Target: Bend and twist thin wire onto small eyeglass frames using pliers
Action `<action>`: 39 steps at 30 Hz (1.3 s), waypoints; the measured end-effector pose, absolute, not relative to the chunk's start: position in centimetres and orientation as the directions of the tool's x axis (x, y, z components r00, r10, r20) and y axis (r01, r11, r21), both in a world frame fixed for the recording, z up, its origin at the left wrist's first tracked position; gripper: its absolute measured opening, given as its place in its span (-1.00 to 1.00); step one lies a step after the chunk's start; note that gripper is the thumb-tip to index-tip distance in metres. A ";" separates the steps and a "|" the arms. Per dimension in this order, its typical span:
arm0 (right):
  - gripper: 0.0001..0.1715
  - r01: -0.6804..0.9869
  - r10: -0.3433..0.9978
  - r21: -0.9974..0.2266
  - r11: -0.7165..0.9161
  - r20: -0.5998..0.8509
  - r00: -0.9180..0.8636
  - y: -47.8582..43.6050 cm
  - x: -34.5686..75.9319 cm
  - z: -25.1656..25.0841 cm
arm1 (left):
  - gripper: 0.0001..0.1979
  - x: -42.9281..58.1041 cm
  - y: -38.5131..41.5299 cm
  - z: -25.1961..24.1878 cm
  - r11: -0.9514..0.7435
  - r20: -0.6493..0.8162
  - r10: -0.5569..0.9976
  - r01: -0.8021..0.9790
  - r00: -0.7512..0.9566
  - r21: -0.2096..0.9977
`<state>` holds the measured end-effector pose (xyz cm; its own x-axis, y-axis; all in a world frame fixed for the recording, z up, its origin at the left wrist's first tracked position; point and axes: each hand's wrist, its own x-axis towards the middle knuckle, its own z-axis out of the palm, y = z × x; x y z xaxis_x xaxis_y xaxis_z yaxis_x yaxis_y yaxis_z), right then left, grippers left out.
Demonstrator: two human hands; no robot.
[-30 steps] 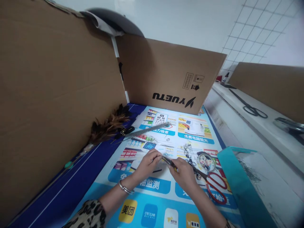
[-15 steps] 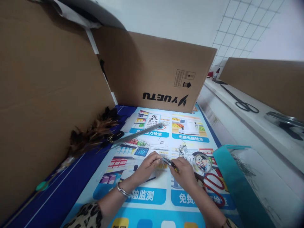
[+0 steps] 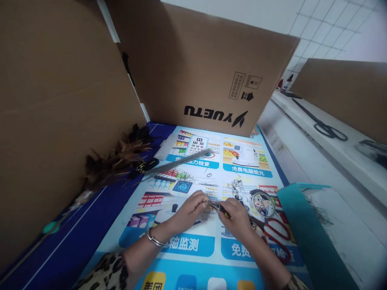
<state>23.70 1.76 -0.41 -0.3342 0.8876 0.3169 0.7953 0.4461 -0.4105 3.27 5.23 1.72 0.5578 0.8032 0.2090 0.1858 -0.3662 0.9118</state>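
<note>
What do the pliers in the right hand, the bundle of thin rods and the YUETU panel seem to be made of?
Pliers: probably polished metal, as the head gleams grey; the partly hidden handles could be plastic.
Bundle of thin rods: likely metal, given its grey sheen.
YUETU panel: apparently cardboard, matte and brown.

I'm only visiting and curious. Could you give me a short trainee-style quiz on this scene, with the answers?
1. Multiple choice: what does the right hand hold? a) a hammer b) pliers c) a paintbrush
2. True or false: a metal bangle circles the wrist of the left hand.
3. Fill the gap: the scissors beside the right forearm have ___ handles.

Key: 1. b; 2. true; 3. red.
</note>
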 end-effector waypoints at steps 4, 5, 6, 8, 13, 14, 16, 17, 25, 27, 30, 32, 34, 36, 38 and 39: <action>-0.76 0.805 0.886 -0.391 0.447 0.318 -0.338 1.7 23.7 -0.3 | -0.81 3.3 5.3 1.3 -0.400 0.235 0.802 0.200 0.550 0.895; -0.76 0.807 0.887 -0.388 0.445 0.316 -0.337 1.7 23.7 -0.2 | -0.81 3.3 5.3 1.3 -0.407 0.241 0.803 0.206 0.545 0.890; -0.76 0.810 0.889 -0.388 0.440 0.312 -0.334 1.7 23.7 -0.1 | -0.82 3.2 5.2 1.4 -0.414 0.246 0.805 0.214 0.540 0.885; -0.77 0.815 0.897 -0.392 0.428 0.299 -0.327 1.7 23.6 0.1 | -0.83 3.2 5.2 1.5 -0.427 0.257 0.811 0.231 0.526 0.874; -0.77 0.830 0.903 -0.369 0.419 0.265 -0.338 1.6 23.5 0.6 | -0.87 3.2 5.2 1.5 -0.457 0.284 0.821 0.270 0.496 0.848; -0.77 0.836 0.902 -0.354 0.420 0.265 -0.341 1.6 23.4 0.7 | -0.87 3.2 5.2 1.5 -0.461 0.290 0.824 0.278 0.486 0.843; -0.77 0.852 0.901 -0.317 0.416 0.271 -0.339 1.5 23.3 0.9 | -0.88 3.2 5.2 1.5 -0.467 0.303 0.834 0.297 0.462 0.833; -0.78 0.860 0.901 -0.299 0.413 0.275 -0.336 1.4 23.2 1.0 | -0.89 3.2 5.2 1.4 -0.470 0.308 0.838 0.306 0.451 0.828; -0.80 0.877 0.918 -0.329 0.351 0.306 -0.253 1.3 23.3 0.9 | -0.88 3.2 5.3 1.4 -0.489 0.320 0.831 0.323 0.456 0.810; -0.78 0.872 0.911 -0.347 0.345 0.348 -0.222 1.4 23.5 0.7 | -0.88 3.2 5.3 1.3 -0.479 0.310 0.834 0.320 0.456 0.817; -0.77 0.867 0.902 -0.349 0.355 0.373 -0.219 1.5 23.7 0.4 | -0.89 3.2 5.3 1.1 -0.472 0.306 0.831 0.297 0.464 0.830; -0.79 0.865 0.902 -0.338 0.371 0.351 -0.250 1.6 23.8 0.4 | -0.90 3.2 5.2 1.0 -0.469 0.302 0.822 0.274 0.482 0.839; -0.80 0.856 0.898 -0.330 0.398 0.331 -0.290 1.6 23.7 0.4 | -0.91 3.2 5.2 1.0 -0.465 0.295 0.815 0.259 0.498 0.847; -0.80 0.845 0.890 -0.327 0.424 0.324 -0.321 1.7 23.8 0.6 | -0.91 3.2 5.2 1.0 -0.454 0.282 0.814 0.252 0.508 0.855; -0.80 0.836 0.884 -0.328 0.440 0.320 -0.340 1.7 23.9 0.8 | -0.90 3.2 5.2 1.0 -0.442 0.267 0.811 0.245 0.521 0.863; -0.80 0.831 0.882 -0.329 0.448 0.315 -0.351 1.7 23.9 0.9 | -0.90 3.2 5.2 1.0 -0.437 0.260 0.808 0.241 0.530 0.867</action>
